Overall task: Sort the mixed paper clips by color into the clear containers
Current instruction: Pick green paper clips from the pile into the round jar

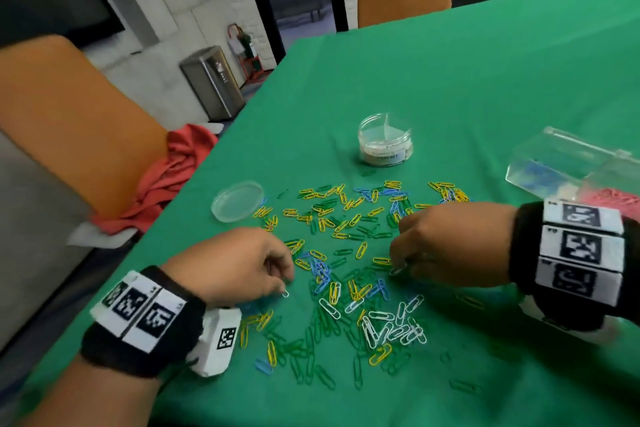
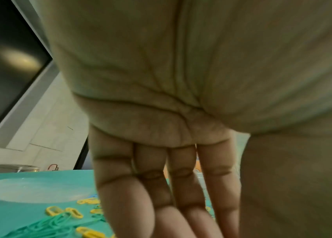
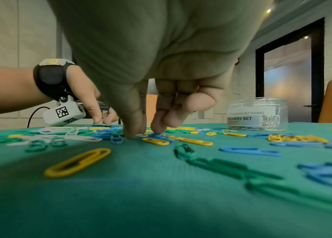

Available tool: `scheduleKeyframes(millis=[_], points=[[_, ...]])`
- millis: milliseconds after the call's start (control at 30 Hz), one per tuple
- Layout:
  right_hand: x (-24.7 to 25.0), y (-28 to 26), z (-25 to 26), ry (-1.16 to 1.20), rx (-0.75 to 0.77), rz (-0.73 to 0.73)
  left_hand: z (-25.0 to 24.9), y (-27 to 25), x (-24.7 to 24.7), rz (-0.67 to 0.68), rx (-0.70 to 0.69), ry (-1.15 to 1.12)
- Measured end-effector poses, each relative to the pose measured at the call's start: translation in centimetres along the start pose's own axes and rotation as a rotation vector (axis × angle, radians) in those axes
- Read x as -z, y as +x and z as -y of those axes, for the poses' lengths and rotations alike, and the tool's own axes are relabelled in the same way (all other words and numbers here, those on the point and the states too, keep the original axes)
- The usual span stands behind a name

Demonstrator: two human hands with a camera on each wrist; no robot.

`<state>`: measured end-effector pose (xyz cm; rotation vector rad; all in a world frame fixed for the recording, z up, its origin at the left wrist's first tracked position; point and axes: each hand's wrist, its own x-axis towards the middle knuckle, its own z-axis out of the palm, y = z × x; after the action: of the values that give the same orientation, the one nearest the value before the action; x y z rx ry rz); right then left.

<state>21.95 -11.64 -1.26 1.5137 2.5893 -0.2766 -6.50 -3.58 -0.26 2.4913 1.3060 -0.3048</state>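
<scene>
White clip (image 1: 285,294) pinched by left hand (image 1: 228,263); right hand (image 1: 453,246) pinches another (image 1: 398,270); two clear containers (image 1: 385,140).

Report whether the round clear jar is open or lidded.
Open: the round clear plastic jar shows a bare rim, while a round clear lid lies apart on the green cloth.

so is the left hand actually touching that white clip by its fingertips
Touching. The head view shows the left hand pinching the white clip at its fingertips, the clip sticking out below them.
</scene>
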Motion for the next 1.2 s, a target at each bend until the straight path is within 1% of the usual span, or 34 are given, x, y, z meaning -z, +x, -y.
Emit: scheduleKeyframes(millis=[67, 167, 333, 367, 433, 467, 500, 567, 633, 700, 733, 800, 867, 933, 1033, 1133, 1200], points=[[0.0, 0.1, 0.0, -0.03, -0.017, 0.013, 0.0, -0.3, -0.1, 0.042, -0.016, 0.004], [0.0, 0.0, -0.2, -0.042, -0.058, 0.018, 0.0, -0.3, -0.2, 0.021, -0.021, 0.107], [-0.5, 0.1, -0.3, 0.003, -0.078, -0.021, 0.1, -0.3, -0.4, 0.005, -0.074, 0.167], [-0.5, 0.1, -0.3, 0.005, -0.078, -0.022, 0.1, -0.4, -0.4, -0.018, -0.087, 0.172], [-0.6, 0.0, -0.4, -0.005, -0.064, -0.011, -0.2, -0.8, -0.4, -0.105, -0.121, 0.135], [-0.5, 0.0, -0.3, -0.009, -0.056, -0.012, -0.5, -0.9, -0.4, -0.143, -0.134, 0.086], [-0.5, -0.1, -0.2, -0.013, -0.039, -0.023, -0.9, -1.1, -0.5, -0.153, -0.141, 0.012], [-0.5, -0.1, -0.1, -0.003, -0.003, -0.067, -1.7, -1.5, -0.6, -0.092, -0.16, -0.122], [-0.3, -0.2, -0.2, 0.059, -0.014, -0.137, -2.4, -1.9, -0.7, -0.001, -0.192, -0.134], [0.0, -0.5, -0.4, 0.118, -0.042, -0.2, -2.9, -2.1, -0.7, 0.023, -0.234, -0.103], [0.1, -0.7, -0.4, 0.143, -0.052, -0.192, -3.1, -2.1, -0.8, 0.007, -0.25, -0.102], [0.4, -1.2, 0.0, 0.164, -0.03, -0.109, -3.4, -2.0, -1.1, -0.035, -0.269, -0.06], [0.4, -1.6, 0.9, 0.181, 0.014, -0.033, -3.5, -1.7, -1.7, -0.048, -0.309, 0.064], [-0.1, -1.6, 1.7, 0.142, 0.04, 0.002, -3.4, -1.5, -2.2, -0.036, -0.334, 0.159], [-1.2, -1.1, 2.1, 0.023, -0.002, 0.097, -3.1, -1.1, -2.6, -0.084, -0.35, 0.203], [-1.6, -0.8, 2.1, -0.02, -0.045, 0.104, -2.8, -1.0, -2.5, -0.101, -0.373, 0.211], [-1.4, -1.0, 2.0, 0.015, -0.065, 0.106, -2.4, -1.1, -2.1, -0.1, -0.353, 0.163]])
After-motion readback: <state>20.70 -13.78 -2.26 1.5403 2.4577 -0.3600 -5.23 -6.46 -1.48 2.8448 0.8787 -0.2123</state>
